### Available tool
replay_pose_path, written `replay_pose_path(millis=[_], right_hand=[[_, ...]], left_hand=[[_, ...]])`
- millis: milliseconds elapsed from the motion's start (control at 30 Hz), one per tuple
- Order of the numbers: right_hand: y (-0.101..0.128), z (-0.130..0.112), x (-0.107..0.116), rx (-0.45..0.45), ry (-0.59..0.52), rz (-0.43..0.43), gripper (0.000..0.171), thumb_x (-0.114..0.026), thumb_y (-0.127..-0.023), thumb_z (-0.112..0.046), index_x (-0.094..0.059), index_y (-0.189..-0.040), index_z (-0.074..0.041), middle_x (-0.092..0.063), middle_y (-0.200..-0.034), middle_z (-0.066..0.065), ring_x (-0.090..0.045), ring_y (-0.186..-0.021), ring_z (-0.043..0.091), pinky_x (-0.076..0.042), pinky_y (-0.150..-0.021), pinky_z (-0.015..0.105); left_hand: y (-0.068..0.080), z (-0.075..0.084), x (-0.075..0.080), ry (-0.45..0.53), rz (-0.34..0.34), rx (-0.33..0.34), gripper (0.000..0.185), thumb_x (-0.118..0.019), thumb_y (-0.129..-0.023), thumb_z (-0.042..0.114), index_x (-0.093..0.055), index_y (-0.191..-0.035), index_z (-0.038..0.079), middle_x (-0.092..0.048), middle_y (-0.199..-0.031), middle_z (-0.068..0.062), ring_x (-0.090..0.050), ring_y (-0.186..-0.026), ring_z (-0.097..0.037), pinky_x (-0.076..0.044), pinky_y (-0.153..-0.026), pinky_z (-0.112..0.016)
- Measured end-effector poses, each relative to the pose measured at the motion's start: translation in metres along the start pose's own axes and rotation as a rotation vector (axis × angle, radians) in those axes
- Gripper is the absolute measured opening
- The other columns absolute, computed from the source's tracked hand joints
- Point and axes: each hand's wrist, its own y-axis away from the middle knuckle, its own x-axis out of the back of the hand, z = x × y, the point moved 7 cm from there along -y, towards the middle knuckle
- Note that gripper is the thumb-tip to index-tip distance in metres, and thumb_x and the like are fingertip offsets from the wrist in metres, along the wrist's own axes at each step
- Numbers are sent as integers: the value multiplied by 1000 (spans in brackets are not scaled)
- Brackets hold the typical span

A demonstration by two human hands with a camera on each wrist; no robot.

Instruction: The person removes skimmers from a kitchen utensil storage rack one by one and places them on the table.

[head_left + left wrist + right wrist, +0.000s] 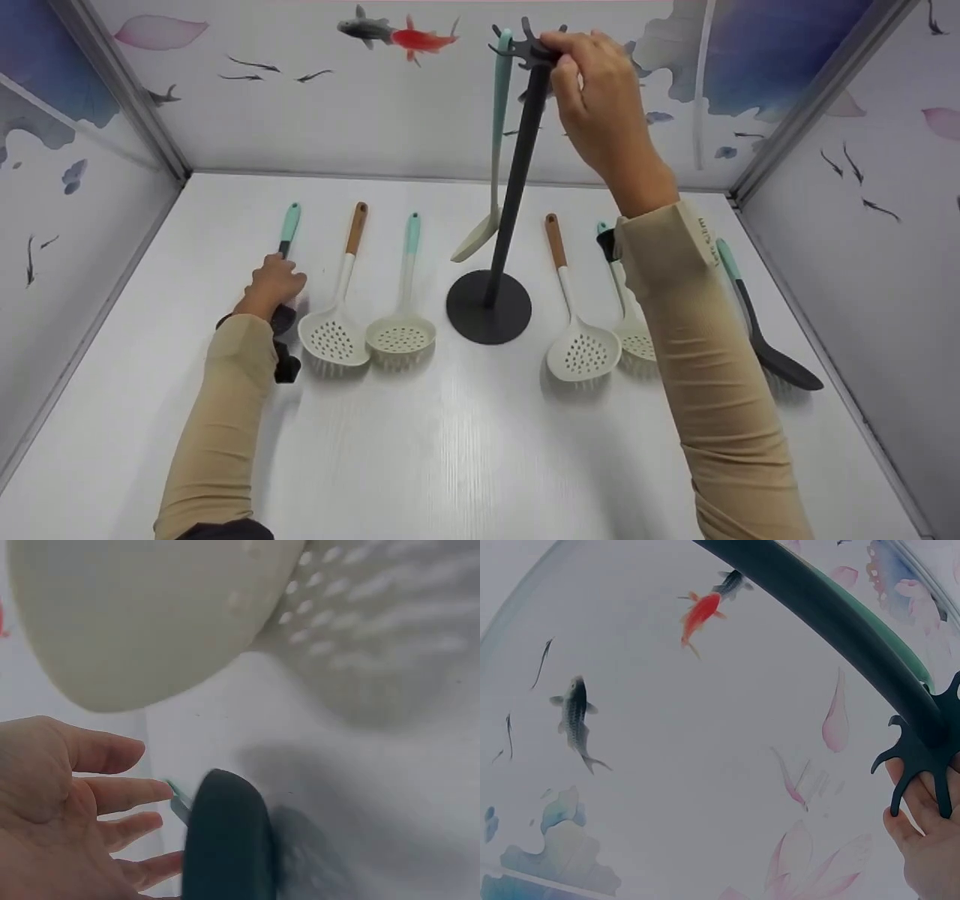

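While gripped, matte black pronged rack point(517, 150).

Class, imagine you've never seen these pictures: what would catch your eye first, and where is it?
The black rack stands mid-table, its hooked top held by the right hand, with one spatula hanging from it. Pale skimmers lie in rows either side. At far left, the left hand rests on a black utensil with a teal handle.

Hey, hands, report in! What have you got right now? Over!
Right hand holds hook crown of black rack. Left hand open on dark teal-handled utensil. One spatula hangs. Nothing blocking.
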Motion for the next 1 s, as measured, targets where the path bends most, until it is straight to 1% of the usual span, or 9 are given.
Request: replay_pose_path(millis=[133, 267, 333, 500, 600, 700, 800, 867, 1000], right_hand=[[0, -1, 0, -5, -8, -7, 40, -34, -95, -15, -57, -125, -1, -63, -113, 15, -47, -121, 26, -17, -113, 23], [0, -3, 0, -2, -12, -11, 39, -35, -94, -14, -58, -124, -1, -60, -115, 16, -49, -110, 26, -31, -105, 28], [0, -6, 0, 5, -3, -16, 39, -36, -94, -13, -58, -124, -1, -59, -115, 17, -48, -110, 26, -30, -105, 29], [-1, -12, -1, 10, 21, -38, 39, -36, -92, -13, -59, -122, -2, -60, -117, 15, -43, -123, 27, -14, -114, 23], [-2, -13, 1, 14, 7, -38, 38, -36, -92, -11, -59, -122, -1, -60, -115, 16, -45, -118, 27, -17, -113, 23], [-1, -12, 3, 23, -27, -31, 37, -36, -93, -8, -59, -121, -1, -60, -113, 17, -45, -110, 27, -24, -109, 25], [0, -9, 5, 16, -53, -26, 36, -35, -94, -6, -59, -120, 0, -59, -113, 17, -46, -105, 26, -32, -101, 28], [0, -6, 6, 6, -66, -25, 35, -35, -95, -5, -60, -119, -1, -59, -115, 17, -47, -104, 25, -35, -95, 30], [0, -4, 7, -25, -85, -34, 35, -34, -95, -5, -61, -117, -2, -58, -117, 14, -49, -104, 23, -36, -93, 27]], left_hand=[[4, 34, 6, -22, 64, -127, 54, -32, -96, 20, -25, -142, -8, -3, -152, -26, -7, -138, -49, -13, -109, -60], [15, 79, 14, 0, 141, -300, 51, -36, -98, 18, -28, -142, -6, -8, -153, -26, -10, -139, -46, -17, -111, -55], [23, 104, 17, 24, 183, -388, 50, -37, -98, 18, -29, -142, -4, -12, -153, -23, -13, -140, -43, -19, -112, -52], [56, 170, 19, 125, 270, -635, 50, -40, -99, 21, -30, -144, 4, -22, -152, -15, -20, -141, -34, -20, -113, -47], [78, 206, 16, 197, 287, -789, 51, -42, -99, 22, -28, -146, 7, -28, -151, -13, -25, -140, -29, -23, -113, -46], [93, 234, 12, 285, 267, -909, 52, -43, -99, 22, -27, -146, 8, -34, -148, -12, -32, -137, -27, -29, -110, -43], [102, 253, 6, 368, 223, -978, 52, -45, -98, 20, -29, -145, 7, -41, -144, -12, -39, -133, -25, -33, -109, -37], [104, 260, 2, 414, 198, -986, 50, -47, -97, 20, -33, -143, 7, -47, -139, -11, -44, -129, -22, -35, -107, -33], [103, 268, -4, 503, 183, -977, 42, -52, -95, 17, -44, -135, 7, -56, -125, -9, -55, -117, -18, -42, -100, -28]])
